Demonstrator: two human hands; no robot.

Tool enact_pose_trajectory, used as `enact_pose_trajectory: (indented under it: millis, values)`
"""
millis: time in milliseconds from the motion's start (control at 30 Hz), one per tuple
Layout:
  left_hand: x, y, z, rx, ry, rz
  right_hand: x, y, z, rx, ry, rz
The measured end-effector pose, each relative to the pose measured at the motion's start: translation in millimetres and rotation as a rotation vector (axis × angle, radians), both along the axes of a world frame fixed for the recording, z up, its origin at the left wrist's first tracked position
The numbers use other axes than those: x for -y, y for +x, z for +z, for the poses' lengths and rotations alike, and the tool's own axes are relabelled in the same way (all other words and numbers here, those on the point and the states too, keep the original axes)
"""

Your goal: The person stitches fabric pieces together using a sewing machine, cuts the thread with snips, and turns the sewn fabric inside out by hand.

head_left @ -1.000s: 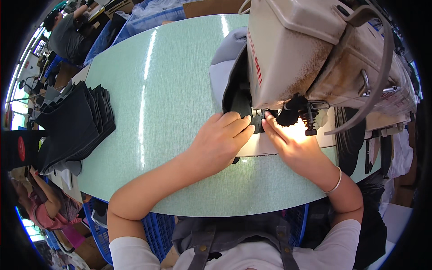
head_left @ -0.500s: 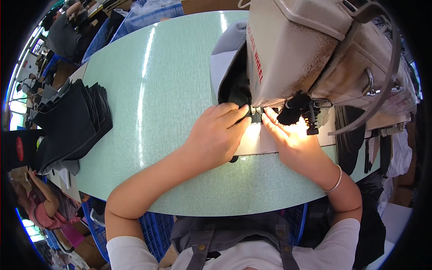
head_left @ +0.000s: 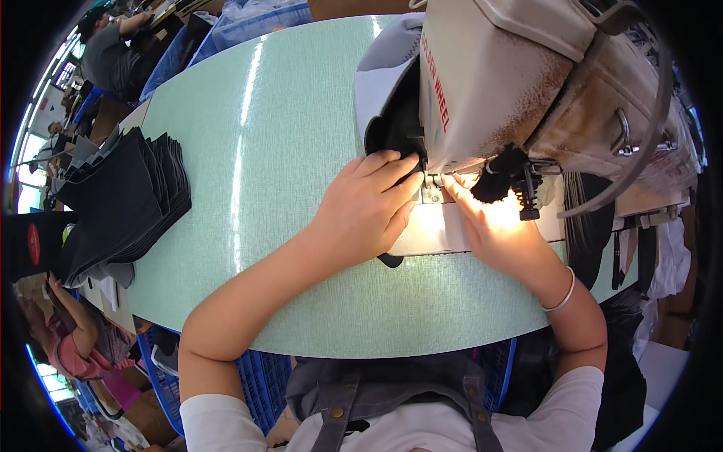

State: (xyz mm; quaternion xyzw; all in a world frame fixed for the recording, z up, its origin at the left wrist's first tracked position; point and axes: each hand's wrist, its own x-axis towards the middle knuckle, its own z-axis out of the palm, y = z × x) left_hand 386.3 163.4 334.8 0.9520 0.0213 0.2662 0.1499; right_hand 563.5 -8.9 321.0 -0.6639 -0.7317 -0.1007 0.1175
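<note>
A sewing machine (head_left: 489,83) stands over the table, its lamp lighting the pale bed plate (head_left: 437,226) brightly. Left of its head, a curved fabric piece (head_left: 388,71), light grey on one face and black on the other, bends up from the table. My left hand (head_left: 369,203) is closed at the near edge of this fabric, fingertips pressed on the black side just left of the presser foot (head_left: 432,182). To the right of the foot, my right hand (head_left: 497,222) lies low with its index finger stretched toward it. Glare and a black fuzzy pad (head_left: 498,177) partly hide its other fingers.
A stack of dark fabric pieces (head_left: 124,200) sits on the green table (head_left: 294,151) at the left. More dark strips (head_left: 587,226) hang right of the machine. Blue crates (head_left: 263,384) stand below the near edge. Other people (head_left: 113,56) are at the far left.
The black fabric has shifted away from the presser foot, so the metal plate under it shows. My left hand stays on the fabric; the right has barely moved.
</note>
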Motion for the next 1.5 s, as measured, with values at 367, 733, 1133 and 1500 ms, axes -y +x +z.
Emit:
enact_pose_trajectory:
  millis: [367,733,1133,1500]
  values:
    - [-4,-38,23,0.093,0.302,0.021,23,5,36,-0.136,-0.221,-0.113]
    - [-147,-296,108,-0.712,0.488,1.106,65,111,56,-0.044,-0.220,-0.765]
    - [-171,-318,97,0.015,0.379,1.234,67,163,38,0.190,-0.317,-0.739]
    - [-64,-304,221,0.737,0.432,1.024,123,59,87,0.484,0.053,-0.214]
